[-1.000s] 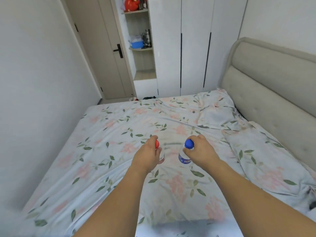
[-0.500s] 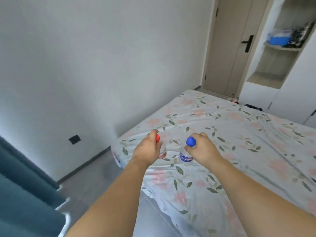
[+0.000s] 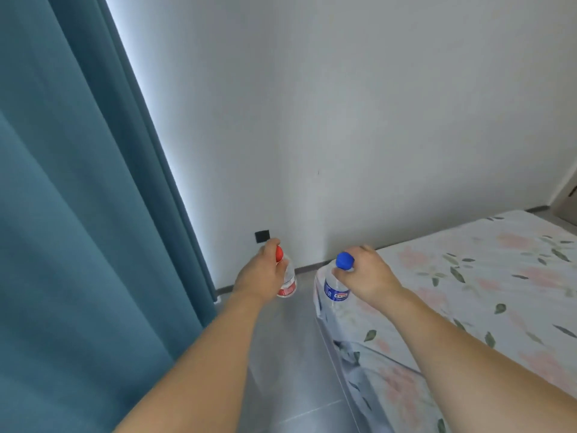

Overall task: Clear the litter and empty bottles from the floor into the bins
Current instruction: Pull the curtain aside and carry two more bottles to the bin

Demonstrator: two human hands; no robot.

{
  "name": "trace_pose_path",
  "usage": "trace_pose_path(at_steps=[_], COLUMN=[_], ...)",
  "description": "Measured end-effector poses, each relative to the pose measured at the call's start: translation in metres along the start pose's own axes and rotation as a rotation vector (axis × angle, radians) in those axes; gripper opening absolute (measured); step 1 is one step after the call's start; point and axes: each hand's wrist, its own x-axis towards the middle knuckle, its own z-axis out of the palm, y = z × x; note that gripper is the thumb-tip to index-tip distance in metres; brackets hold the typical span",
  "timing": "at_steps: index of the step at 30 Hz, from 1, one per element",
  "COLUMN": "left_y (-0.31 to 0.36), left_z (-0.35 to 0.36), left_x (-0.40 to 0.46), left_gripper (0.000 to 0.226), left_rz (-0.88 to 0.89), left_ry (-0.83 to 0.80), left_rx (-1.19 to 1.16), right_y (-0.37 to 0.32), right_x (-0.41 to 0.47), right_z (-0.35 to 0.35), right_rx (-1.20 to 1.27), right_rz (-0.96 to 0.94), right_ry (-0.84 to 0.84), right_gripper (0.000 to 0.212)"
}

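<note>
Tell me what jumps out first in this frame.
Two clear bottles held by their necks at centre: the left hand grips the red-capped bottle, the right hand the blue-capped bottle. A teal curtain fills the left; a floral bed lies right.

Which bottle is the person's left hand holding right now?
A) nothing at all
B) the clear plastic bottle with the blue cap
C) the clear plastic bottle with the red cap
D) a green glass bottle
C: the left hand is closed around the neck of the clear plastic bottle with the red cap and red label, while the right hand holds the clear plastic bottle with the blue cap.
</note>
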Motion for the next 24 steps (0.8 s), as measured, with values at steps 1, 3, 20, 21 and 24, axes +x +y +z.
trace_pose_path(at_steps=[1, 3, 20, 21, 24], left_y=[-0.006, -0.021, -0.069, -0.068, -0.064], left_z=[-0.007, -0.024, -0.136, -0.137, -0.137], left_x=[0.009, 0.03, 0.252, 0.271, 0.33], left_gripper=[0.041, 0.037, 0.043, 0.043, 0.042], left_rz=[-0.011, -0.026, -0.042, -0.025, 0.002], left_ry=[0.014, 0.045, 0.313, 0.322, 0.31], left_rx=[-0.001, 0.004, -0.345, -0.36, -0.367], right_y=[-0.008, -0.027, -0.12, -0.12, -0.118], right_x=[0.011, 0.039, 0.304, 0.323, 0.379], right_z=[0.003, 0.011, 0.027, 0.027, 0.022], right_rx=[0.018, 0.056, 0.485, 0.505, 0.516], right_rz=[-0.012, -0.047, 0.013, 0.017, 0.038], right_ry=[0.0, 0.0, 0.109, 0.125, 0.148], right_gripper=[0.013, 0.016, 0.018, 0.017, 0.018])
